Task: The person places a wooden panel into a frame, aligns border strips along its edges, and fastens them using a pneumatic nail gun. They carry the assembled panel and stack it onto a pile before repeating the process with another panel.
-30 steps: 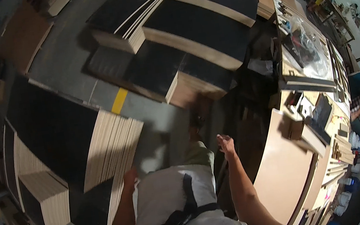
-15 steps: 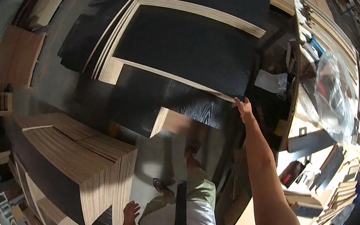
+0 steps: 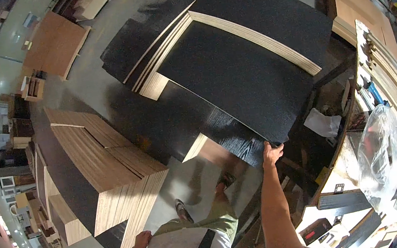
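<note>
My right hand [image 3: 273, 153] grips the near right corner of a large black panel [image 3: 231, 70], fingers closed around its edge. That panel lies on a stack of black boards with pale layered edges [image 3: 268, 39], beside a lower black board [image 3: 227, 130] with visible wood grain. Beside my waist, against my light shirt, my left hand [image 3: 143, 240] is loosely curled with nothing seen in it; its fingertips are partly hidden.
A tall stack of brown-edged boards [image 3: 121, 156] stands at my left. To the right, a cluttered bench holds clear plastic wrap [image 3: 380, 153], a blue tool [image 3: 373, 92] and wood strips. White paper [image 3: 322, 123] lies beyond my right hand. A brown panel [image 3: 56, 45] stands far left.
My right hand has closed over the panel's corner, and the panel's pale near edge shows thinner. My left hand's fingers have curled in, closer to my shirt. The whole view has shifted.
</note>
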The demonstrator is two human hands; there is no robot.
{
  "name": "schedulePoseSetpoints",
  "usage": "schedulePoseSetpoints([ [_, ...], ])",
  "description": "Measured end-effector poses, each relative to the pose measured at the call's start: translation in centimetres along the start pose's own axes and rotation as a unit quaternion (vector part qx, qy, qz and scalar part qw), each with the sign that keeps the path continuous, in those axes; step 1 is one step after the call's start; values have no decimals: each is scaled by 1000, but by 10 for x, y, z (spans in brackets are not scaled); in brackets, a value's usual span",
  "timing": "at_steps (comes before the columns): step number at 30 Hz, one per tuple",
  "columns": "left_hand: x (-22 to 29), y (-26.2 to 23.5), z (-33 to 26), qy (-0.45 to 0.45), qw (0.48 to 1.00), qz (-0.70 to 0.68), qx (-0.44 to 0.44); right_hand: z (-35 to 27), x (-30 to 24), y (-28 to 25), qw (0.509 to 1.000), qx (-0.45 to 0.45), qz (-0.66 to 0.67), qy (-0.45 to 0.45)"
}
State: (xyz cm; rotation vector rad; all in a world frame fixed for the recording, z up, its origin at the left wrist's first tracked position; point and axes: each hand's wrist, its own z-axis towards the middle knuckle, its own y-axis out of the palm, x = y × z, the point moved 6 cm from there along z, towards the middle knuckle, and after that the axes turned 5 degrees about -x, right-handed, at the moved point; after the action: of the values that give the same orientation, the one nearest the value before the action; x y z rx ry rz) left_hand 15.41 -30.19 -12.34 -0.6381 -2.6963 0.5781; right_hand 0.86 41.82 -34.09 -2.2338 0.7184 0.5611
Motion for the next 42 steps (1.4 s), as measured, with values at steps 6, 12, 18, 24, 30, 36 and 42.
schedulePoseSetpoints([
  [6, 15, -13, 6, 27, 999, 18, 12, -38, 106, 25, 989, 52, -17, -138],
  [12, 57, -15, 39, 214, 967, 123, -55, -101, 207, 60, 862, -164, 445, 179],
  [18, 92, -29, 25, 85, 996, -2, -16, -127, 181, 66, 804, -298, 439, 269],
  [24, 97, -36, 87, 178, 978, 94, -52, -157, 199, 62, 812, -309, 440, 228],
  [30, 186, 11, 199, 352, 906, 225, -70, -210, 167, 14, 799, -262, 483, 246],
  [36, 374, 73, 218, 409, 893, 142, -122, -299, 144, -40, 878, 109, 406, 229],
  [42, 447, 107, 256, 137, 957, -55, -251, -409, 101, -58, 888, 373, 116, 242],
])
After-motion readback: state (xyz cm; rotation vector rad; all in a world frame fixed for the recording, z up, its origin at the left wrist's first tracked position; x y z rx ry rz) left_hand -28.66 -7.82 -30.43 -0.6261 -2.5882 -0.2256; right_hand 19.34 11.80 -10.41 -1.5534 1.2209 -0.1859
